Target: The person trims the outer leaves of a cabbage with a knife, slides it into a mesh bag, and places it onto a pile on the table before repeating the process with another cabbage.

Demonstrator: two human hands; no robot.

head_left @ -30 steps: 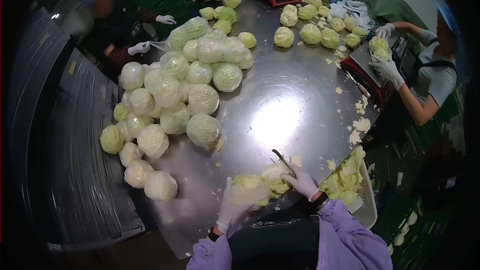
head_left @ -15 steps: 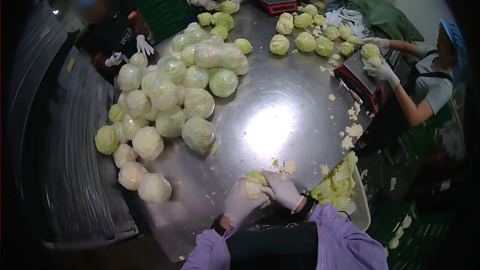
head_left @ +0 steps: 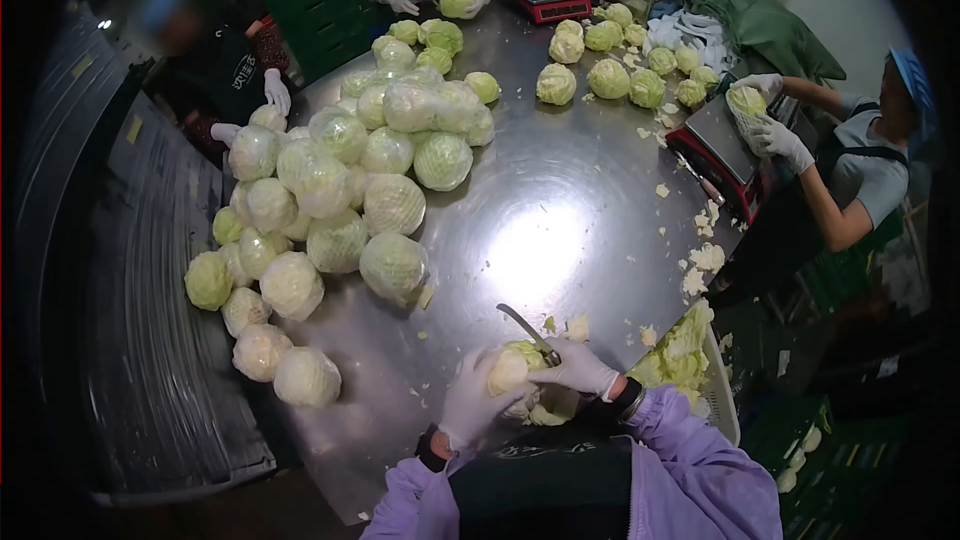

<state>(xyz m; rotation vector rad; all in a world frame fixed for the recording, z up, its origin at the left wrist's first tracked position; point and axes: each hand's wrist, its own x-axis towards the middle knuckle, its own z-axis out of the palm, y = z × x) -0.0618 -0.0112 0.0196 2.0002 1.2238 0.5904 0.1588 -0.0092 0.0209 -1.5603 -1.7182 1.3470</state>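
Note:
A pale cabbage (head_left: 509, 370) is held low over the near edge of the metal table, its outer leaves hanging loose below. My left hand (head_left: 474, 402), in a white glove, grips its left side. On the right, my right hand (head_left: 578, 370) is closed on a knife (head_left: 527, 323) with a curved blade pointing up and left above the cabbage. The fingertips of that hand also touch the cabbage. Leaf scraps (head_left: 577, 328) lie just beyond it.
Wrapped cabbages (head_left: 325, 187) are heaped at the left of the table (head_left: 460, 280). A white basket (head_left: 722, 390) of leaves stands near right. Red scales (head_left: 735, 180) (head_left: 547, 2) and loose cabbages (head_left: 608, 79) are farther off. Three co-workers stand around the table.
The knife blade now shows above the cabbage, and loose leaves hang beneath it. The right co-worker's cabbage is now lifted in a net, and the far co-worker's hands have moved apart.

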